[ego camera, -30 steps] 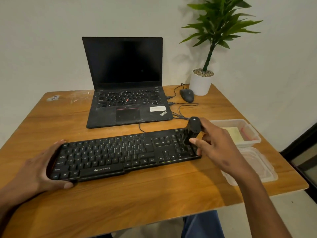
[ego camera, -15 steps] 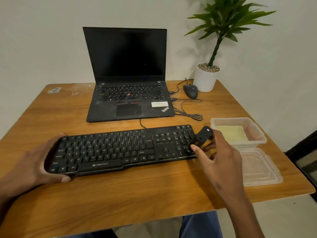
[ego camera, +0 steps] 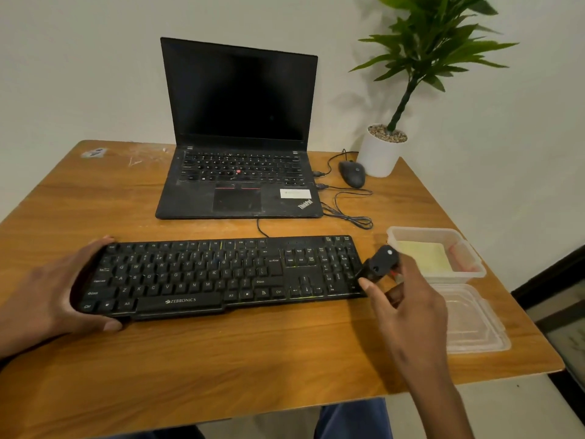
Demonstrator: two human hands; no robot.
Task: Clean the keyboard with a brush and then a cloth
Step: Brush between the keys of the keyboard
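A black Zebronics keyboard [ego camera: 218, 274] lies across the wooden table [ego camera: 221, 353] in front of me. My left hand [ego camera: 60, 286] grips its left end, thumb on the front edge and fingers over the back. My right hand [ego camera: 408, 299] holds a small black brush [ego camera: 378, 264] with a white dot, just off the keyboard's right end; its bristle end points toward the number pad's edge. A yellow cloth [ego camera: 424, 255] lies inside a clear plastic tub [ego camera: 468, 251] to the right.
An open black laptop [ego camera: 237, 182] stands behind the keyboard. A mouse [ego camera: 351, 174], its looped cable [ego camera: 354, 217] and a white plant pot [ego camera: 380, 150] sit at the back right. The tub's clear lid [ego camera: 474, 324] lies near the table's right edge.
My right hand has drawn the brush rightward off the number pad to just past the keyboard's right end. The left hand stays on the left end. The view shifted slightly.
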